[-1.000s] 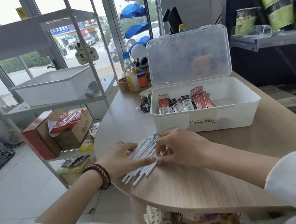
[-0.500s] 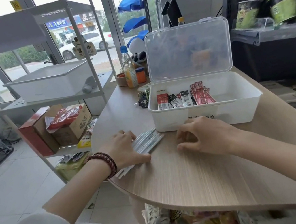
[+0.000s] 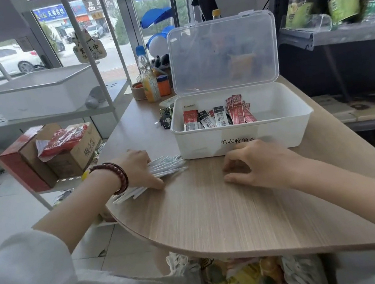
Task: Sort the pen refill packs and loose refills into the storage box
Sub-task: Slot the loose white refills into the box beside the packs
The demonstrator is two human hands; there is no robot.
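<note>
A bundle of white loose refills (image 3: 173, 166) lies on the wooden table (image 3: 216, 210), just left of the white storage box (image 3: 277, 133). My left hand (image 3: 137, 171) covers the bundle's near half, fingers curled over the far side and thumb along the near side. My right hand (image 3: 257, 163) rests on the table in front of the box, loosely curled and holding nothing. The box's clear lid (image 3: 224, 51) stands open. Several red and black refill packs (image 3: 216, 116) stand upright in the left half of the box; its right half is bare.
A drink bottle (image 3: 150, 84), small jars and a keychain (image 3: 166, 118) sit behind the box at the left. A metal shelf on the left carries a white bin (image 3: 38, 96) and a cardboard box (image 3: 61, 153). The curved table edge runs close to my body.
My right hand has left the refills and moved right to rest in front of the box. My left hand has closed over the bundle and kept it at the table's left.
</note>
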